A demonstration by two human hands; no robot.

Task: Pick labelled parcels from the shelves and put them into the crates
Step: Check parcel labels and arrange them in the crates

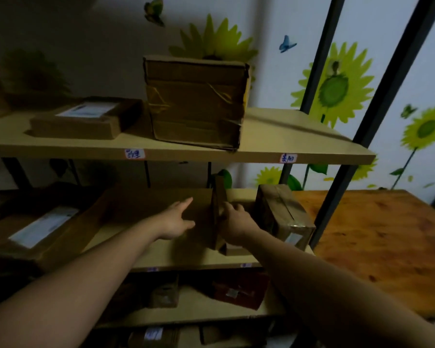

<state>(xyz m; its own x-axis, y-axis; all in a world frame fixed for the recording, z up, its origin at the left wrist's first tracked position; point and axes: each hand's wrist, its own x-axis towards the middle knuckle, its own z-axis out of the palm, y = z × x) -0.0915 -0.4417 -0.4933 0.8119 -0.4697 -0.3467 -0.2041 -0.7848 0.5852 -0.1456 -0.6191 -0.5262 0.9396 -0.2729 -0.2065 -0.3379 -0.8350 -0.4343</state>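
A thin brown cardboard parcel [217,209] stands on edge on the middle shelf [161,257]. My right hand [236,222] grips its right side, fingers curled over the edge. My left hand [177,219] reaches toward its left face with fingers straight, close to the parcel; contact is unclear. A taped brown parcel [281,217] lies tilted just right of my right hand. A large flat parcel with a white label [43,229] lies at the left of the same shelf.
The upper shelf [286,146] carries a big taped box [196,101] and a flat labelled box [83,119]. Lower shelves hold several small parcels, one reddish [239,290]. Black uprights [337,192] bound the rack on the right; a wooden table [377,237] stands beyond.
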